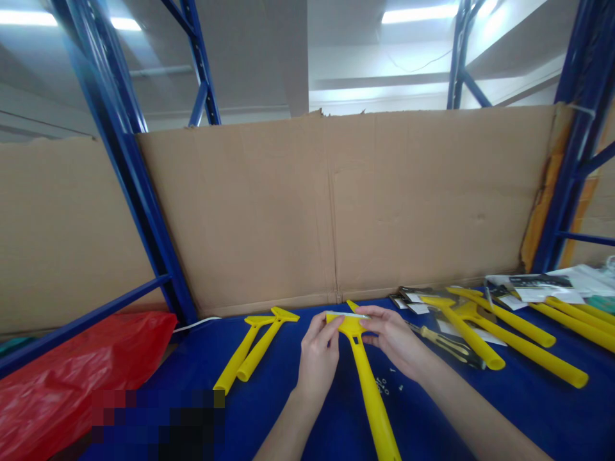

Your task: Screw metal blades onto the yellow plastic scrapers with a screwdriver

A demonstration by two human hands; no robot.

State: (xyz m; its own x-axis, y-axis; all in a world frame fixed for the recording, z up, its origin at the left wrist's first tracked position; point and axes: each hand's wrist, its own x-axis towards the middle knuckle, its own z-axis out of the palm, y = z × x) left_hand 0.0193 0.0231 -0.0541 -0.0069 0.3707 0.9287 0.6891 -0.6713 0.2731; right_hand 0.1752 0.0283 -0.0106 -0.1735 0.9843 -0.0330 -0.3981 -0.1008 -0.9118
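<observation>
A yellow long-handled scraper (369, 390) is in front of me, its wide head away from me and its handle running down toward the near edge of the view. My left hand (319, 355) pinches the left side of the head. With closed fingertips, my right hand (391, 336) grips the head's right end, where a thin pale strip, perhaps a blade, lies along the far edge. Small metal screws (382, 385) are scattered right of the handle. A screwdriver with a pale and black handle (446, 346) lies beyond my right wrist.
Two yellow scrapers (262, 346) lie to the left on the blue surface (192, 365). Several more scrapers (523, 349) and packets (542, 285) are at the right. A red plastic bag (106, 358) sits at left. Cardboard (269, 211) and blue rack posts (139, 186) stand behind.
</observation>
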